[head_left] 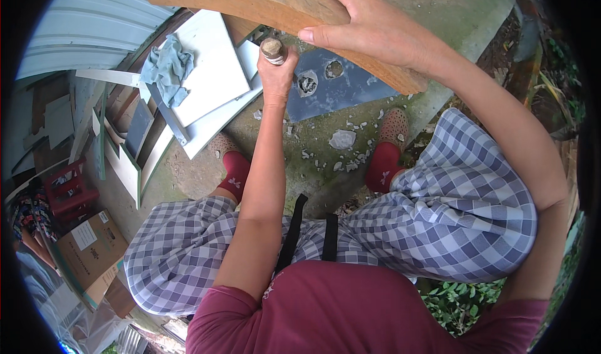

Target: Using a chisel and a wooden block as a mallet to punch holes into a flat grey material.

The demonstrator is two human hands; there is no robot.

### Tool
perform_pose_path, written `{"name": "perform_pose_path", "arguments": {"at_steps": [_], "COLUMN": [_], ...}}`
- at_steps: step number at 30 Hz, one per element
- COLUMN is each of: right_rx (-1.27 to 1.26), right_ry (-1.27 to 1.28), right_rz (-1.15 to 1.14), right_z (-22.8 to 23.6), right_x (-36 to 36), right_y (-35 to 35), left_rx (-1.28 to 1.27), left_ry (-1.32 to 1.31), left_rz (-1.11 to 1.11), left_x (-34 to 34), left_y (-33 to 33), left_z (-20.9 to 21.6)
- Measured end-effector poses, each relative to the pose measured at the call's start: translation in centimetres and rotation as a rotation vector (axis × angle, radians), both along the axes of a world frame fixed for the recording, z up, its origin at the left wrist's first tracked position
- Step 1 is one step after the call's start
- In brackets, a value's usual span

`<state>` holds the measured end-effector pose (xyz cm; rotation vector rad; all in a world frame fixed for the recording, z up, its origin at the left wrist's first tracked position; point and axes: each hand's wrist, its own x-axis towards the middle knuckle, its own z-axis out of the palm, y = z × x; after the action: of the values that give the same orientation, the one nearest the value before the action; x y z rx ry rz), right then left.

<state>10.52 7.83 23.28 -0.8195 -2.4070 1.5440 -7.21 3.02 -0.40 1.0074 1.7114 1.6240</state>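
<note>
My left hand point(275, 77) is closed around a wooden handle point(273, 48), whose rounded end points up with a pale band just below it. The rest of that tool is hidden beneath my fist. Across the top of the view lies a thick, curved wooden piece point(244, 2). My right hand point(375, 31) grips it near its right part, thumb on the near side and fingers over the top. Below them a dark grey board point(344, 94) rests on the ground. It has two ragged holes, and pale material shows in one of them.
Broken white chips point(342, 139) are scattered on the concrete between my feet. At left, white panels point(219, 60) lie stacked under a blue-grey cloth point(168, 66), beside loose boards. A red plastic crate point(70, 188) and a cardboard box point(91, 247) stand further left. Plants grow at right.
</note>
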Motion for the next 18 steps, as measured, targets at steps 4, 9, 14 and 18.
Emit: {"name": "perform_pose_path", "arguments": {"at_steps": [4, 9, 14, 18], "right_rx": [0.030, 0.381, 0.381, 0.344], "right_ry": [0.036, 0.215, 0.075, -0.372], "right_rz": [0.014, -0.171, -0.218, 0.062], "right_z": [0.7, 2.0, -3.2, -6.6], "right_x": [-0.9, -1.4, -1.5, -0.9], "right_y": [0.7, -1.9, 0.7, 0.8], "left_rx": [0.030, -0.028, -0.044, 0.063], "left_ry": [0.034, 0.069, 0.066, 0.378], "left_rz": [-0.025, -0.019, -0.022, 0.052], "left_x": [0.7, 1.0, 0.6, 1.2], "left_y": [0.7, 0.8, 1.1, 1.4], "left_z": [0.5, 0.6, -0.3, -1.3]}}
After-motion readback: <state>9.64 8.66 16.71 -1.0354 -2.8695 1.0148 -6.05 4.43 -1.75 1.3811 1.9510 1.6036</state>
